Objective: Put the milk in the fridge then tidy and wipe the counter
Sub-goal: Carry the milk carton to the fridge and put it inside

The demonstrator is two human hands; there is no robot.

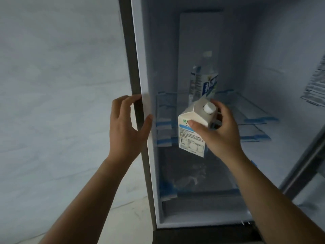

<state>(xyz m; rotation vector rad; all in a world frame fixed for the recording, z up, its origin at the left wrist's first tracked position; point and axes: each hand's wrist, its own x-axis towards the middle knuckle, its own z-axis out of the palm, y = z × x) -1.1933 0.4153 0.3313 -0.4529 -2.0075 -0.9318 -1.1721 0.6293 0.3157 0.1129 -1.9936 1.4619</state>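
The fridge (pixel 255 50) stands open in front of me, white inside. My right hand (pixel 218 131) grips a white milk carton (pixel 191 131) with a round white cap near its top, holding it tilted in the air at the fridge opening, in front of the glass shelves (pixel 253 110). My left hand (pixel 126 124) holds the grey left edge of the fridge body (pixel 137 76), fingers on its outer side and thumb on the inner side.
A clear plastic water bottle (pixel 204 80) with a blue and white label stands on the shelf behind the carton. A transparent drawer (pixel 195 175) fills the lower part. The open fridge door (pixel 314 85) hangs at the right. A pale wall (pixel 61 85) lies left.
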